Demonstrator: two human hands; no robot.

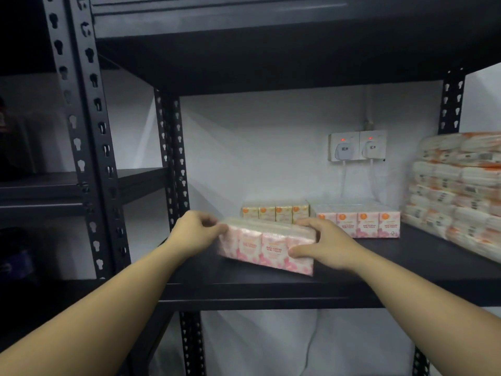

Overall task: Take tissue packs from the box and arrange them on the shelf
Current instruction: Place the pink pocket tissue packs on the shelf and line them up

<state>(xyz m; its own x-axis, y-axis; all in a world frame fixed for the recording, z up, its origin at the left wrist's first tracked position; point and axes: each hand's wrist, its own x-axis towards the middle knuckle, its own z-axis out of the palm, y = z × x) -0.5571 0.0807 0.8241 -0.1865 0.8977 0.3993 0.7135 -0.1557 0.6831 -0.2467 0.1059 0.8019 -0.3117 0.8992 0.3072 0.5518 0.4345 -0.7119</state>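
Observation:
A pink-and-white pack of mini tissues [267, 246] sits at the front left of the black shelf board [379, 267], slightly tilted. My left hand [193, 230] grips its left end with curled fingers. My right hand [324, 244] grips its right end, thumb on the front face and fingers over the top. Behind it stand a yellow tissue pack [275, 211] and another pink tissue pack [360, 222] near the back wall. The box is not in view.
A tall stack of orange-and-white tissue bundles [458, 191] fills the right end of the shelf. Two wall sockets with plugs [357, 146] and hanging cables sit on the back wall. Black perforated uprights [173, 164] frame the left side; another shelf board hangs overhead.

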